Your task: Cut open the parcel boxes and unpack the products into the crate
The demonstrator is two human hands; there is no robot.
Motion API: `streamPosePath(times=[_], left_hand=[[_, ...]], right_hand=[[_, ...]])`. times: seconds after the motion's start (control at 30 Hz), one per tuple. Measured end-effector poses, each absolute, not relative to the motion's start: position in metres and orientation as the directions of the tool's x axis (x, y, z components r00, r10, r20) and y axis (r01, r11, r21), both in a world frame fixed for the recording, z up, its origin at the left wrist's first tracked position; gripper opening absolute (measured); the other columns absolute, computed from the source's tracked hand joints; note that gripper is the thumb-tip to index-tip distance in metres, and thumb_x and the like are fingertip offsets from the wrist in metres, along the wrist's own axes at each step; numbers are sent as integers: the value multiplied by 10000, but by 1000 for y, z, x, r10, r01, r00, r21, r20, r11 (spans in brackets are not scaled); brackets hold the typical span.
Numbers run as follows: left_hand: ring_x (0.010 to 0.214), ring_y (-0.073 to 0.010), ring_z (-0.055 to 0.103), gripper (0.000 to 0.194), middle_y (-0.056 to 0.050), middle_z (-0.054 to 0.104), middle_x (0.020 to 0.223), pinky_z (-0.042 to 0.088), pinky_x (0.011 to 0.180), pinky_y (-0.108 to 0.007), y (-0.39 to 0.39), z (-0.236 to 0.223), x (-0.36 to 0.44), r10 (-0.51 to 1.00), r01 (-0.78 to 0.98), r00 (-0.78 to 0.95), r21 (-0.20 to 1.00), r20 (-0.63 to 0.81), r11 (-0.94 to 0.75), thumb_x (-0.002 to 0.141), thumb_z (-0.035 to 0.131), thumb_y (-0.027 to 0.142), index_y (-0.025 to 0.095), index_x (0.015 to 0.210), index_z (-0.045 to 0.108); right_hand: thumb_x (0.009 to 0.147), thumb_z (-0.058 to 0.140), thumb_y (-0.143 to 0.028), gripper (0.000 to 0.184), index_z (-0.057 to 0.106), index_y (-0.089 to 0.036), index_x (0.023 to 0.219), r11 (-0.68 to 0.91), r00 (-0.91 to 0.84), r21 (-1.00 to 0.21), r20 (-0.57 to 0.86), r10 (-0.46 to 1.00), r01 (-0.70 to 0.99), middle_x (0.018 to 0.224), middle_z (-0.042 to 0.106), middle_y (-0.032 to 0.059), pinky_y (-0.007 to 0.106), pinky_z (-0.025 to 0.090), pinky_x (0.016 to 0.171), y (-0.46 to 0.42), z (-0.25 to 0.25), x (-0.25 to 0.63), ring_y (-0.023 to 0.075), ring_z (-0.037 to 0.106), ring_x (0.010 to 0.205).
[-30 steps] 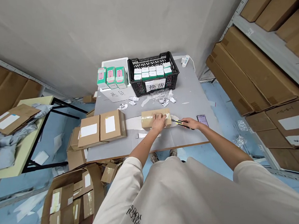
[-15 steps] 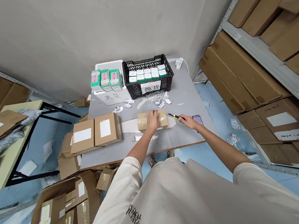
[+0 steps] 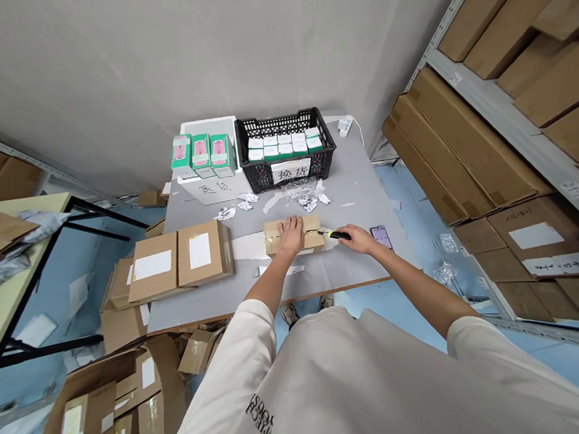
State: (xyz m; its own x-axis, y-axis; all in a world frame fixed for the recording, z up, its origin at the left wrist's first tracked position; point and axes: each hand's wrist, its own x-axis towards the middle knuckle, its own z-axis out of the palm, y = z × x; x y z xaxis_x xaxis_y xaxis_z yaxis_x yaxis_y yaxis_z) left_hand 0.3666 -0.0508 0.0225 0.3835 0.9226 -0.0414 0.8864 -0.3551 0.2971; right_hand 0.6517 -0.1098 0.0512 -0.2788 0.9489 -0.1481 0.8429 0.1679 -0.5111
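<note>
A small cardboard box (image 3: 274, 238) with clear tape along its top lies on the grey table. My left hand (image 3: 291, 234) rests on its top with the fingers spread, steadying it. In my right hand (image 3: 357, 238), the fingers are wrapped round a yellow and black utility knife (image 3: 338, 235). The blade points left and meets the right end of the box at the taped seam, where a dark slit shows. To the right of that hand lies a phone (image 3: 381, 238) with its screen lit.
Two labelled cartons (image 3: 203, 254) stand at the table's left. Behind are a black crate (image 3: 291, 178) of small boxes and a white foam box (image 3: 220, 188) holding green-and-pink boxes. Crumpled paper (image 3: 226, 213) and plastic wrap lie between. A large carton (image 3: 169, 373) of boxes is lower left; shelving (image 3: 489, 74) stands right.
The knife has moved left onto the box's right end, and a slit now shows in the tape. My left hand stays on the box. The view has shifted slightly.
</note>
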Motion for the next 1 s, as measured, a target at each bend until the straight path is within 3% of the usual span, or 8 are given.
streamPosePath(times=[0.13, 0.6, 0.8, 1.0], left_hand=[[1572, -304, 253, 588, -162, 343, 1673, 140, 1271, -580, -59, 17, 364, 930, 886, 368, 301, 5, -352, 1040, 311, 336, 179, 1607, 344], [1565, -299, 277, 596, -151, 374, 1661, 159, 1265, -575, -60, 18, 364, 932, 884, 363, 308, 23, -352, 1042, 319, 355, 194, 1616, 342], [1560, -287, 292, 604, -131, 415, 1641, 171, 1263, -558, -60, 16, 365, 936, 892, 351, 294, 32, -344, 1037, 349, 351, 231, 1629, 315], [1585, -281, 228, 662, -138, 325, 1684, 148, 1285, -516, -61, 15, 361, 937, 881, 347, 331, 34, -338, 1020, 372, 386, 187, 1641, 261]], right_hand=[[961, 630, -367, 411, 666, -255, 1354, 171, -267, -505, -123, 956, 846, 1225, 707, 99, 373, 478, 1018, -110, 44, 647, 276, 651, 1134], [1018, 526, -397, 436, 625, -244, 1415, 219, -265, -391, -65, 962, 894, 1232, 672, 142, 411, 415, 1007, -104, 39, 648, 313, 591, 1167], [997, 542, -396, 449, 613, -241, 1412, 172, -205, -420, -34, 978, 891, 1252, 666, 135, 407, 420, 1008, -92, 33, 649, 319, 585, 1172], [945, 611, -397, 420, 655, -206, 1317, 3, -36, -452, -66, 997, 892, 1233, 660, 152, 418, 443, 1008, -86, 23, 651, 327, 597, 1155]])
